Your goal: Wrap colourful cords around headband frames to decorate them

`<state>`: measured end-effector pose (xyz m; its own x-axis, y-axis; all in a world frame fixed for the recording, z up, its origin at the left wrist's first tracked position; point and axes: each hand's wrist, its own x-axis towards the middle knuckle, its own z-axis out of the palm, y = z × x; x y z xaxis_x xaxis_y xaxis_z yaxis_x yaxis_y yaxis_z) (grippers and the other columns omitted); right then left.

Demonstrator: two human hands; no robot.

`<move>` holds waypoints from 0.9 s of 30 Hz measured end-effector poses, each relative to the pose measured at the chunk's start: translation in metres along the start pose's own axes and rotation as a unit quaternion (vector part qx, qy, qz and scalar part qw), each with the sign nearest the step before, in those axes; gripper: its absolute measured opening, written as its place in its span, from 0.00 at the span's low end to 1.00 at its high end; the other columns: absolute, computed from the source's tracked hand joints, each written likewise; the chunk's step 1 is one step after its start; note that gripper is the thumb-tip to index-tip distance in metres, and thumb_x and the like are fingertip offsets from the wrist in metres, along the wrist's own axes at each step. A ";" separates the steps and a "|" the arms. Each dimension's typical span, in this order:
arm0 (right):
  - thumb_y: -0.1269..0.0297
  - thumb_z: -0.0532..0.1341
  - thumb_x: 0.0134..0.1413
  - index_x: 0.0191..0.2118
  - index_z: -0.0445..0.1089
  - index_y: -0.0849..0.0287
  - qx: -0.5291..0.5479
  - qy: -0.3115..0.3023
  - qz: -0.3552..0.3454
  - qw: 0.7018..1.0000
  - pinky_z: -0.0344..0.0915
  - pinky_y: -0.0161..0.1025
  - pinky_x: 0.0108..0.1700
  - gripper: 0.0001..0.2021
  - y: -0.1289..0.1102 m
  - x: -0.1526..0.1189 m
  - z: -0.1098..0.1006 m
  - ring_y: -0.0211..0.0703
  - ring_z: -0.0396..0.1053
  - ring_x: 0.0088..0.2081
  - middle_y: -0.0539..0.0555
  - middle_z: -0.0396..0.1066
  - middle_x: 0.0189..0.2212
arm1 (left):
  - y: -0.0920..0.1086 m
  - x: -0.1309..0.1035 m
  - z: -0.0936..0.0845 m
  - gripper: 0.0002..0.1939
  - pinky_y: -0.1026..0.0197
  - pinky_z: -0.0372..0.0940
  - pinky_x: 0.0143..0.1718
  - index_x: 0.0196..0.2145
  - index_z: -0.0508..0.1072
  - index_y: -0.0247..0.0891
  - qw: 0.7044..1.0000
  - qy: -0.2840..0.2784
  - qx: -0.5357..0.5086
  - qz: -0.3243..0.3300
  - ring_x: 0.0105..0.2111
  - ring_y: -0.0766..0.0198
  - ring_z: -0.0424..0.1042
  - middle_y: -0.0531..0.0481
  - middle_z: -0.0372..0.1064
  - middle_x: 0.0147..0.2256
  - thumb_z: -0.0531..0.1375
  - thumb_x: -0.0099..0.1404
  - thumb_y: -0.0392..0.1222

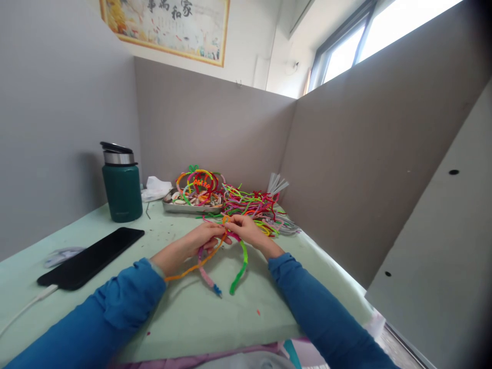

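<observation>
Pale green cloth (269, 294) covers the work surface. Fuzzy stems (249, 203) lie piled at the back, beside a metal tray (192, 209). Left hand (202, 238) and right hand (248, 231) meet at the top of the multicoloured band (245, 253), fingertips pinched on the orange stem (192, 270), its tail trailing nearward. Probable step in hand: shaping or fastening the small orange loop (226, 219). Next move calls for steadying the band while guiding the tail.
</observation>
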<state>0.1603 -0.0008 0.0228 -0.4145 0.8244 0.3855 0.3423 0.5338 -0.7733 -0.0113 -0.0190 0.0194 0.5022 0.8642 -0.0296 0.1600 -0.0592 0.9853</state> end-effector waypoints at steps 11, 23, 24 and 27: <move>0.54 0.56 0.50 0.24 0.62 0.62 0.004 -0.004 -0.023 1.000 0.49 0.31 0.24 0.15 0.004 0.001 0.000 0.31 0.51 0.23 0.45 0.55 0.20 | 0.002 -0.002 0.000 0.17 0.67 0.48 0.16 0.27 0.69 0.33 0.994 0.061 0.083 0.029 0.16 0.73 0.54 0.56 0.58 0.19 0.61 0.49 0.52; 0.63 0.60 0.49 0.32 0.66 0.60 -0.177 0.041 -0.150 0.972 0.54 0.33 0.32 0.06 0.010 -0.003 0.005 0.35 0.58 0.29 0.50 0.64 0.29 | -0.005 0.003 -0.003 0.14 0.66 0.43 0.13 0.27 0.66 0.36 0.997 0.075 -0.008 -0.010 0.12 0.74 0.46 0.61 0.45 0.12 0.61 0.51 0.50; 0.64 0.60 0.49 0.32 0.66 0.60 -0.194 0.042 -0.157 0.967 0.54 0.33 0.32 0.05 0.009 -0.004 0.006 0.35 0.58 0.29 0.51 0.64 0.30 | -0.005 0.003 -0.004 0.14 0.66 0.44 0.13 0.27 0.66 0.36 0.997 0.075 -0.008 -0.009 0.12 0.74 0.47 0.61 0.45 0.12 0.61 0.51 0.50; 0.66 0.59 0.50 0.32 0.66 0.60 -0.231 0.054 -0.169 0.957 0.54 0.33 0.33 0.03 0.008 -0.006 0.008 0.36 0.59 0.30 0.51 0.64 0.31 | -0.006 0.003 -0.004 0.14 0.67 0.45 0.14 0.27 0.66 0.35 0.997 0.072 -0.014 0.003 0.12 0.75 0.46 0.61 0.45 0.13 0.60 0.52 0.50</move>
<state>0.1588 -0.0031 0.0108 -0.4863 0.5919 0.6428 0.5506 0.7788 -0.3007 -0.0140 -0.0137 0.0143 0.3750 0.9270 -0.0007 0.1331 -0.0531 0.9897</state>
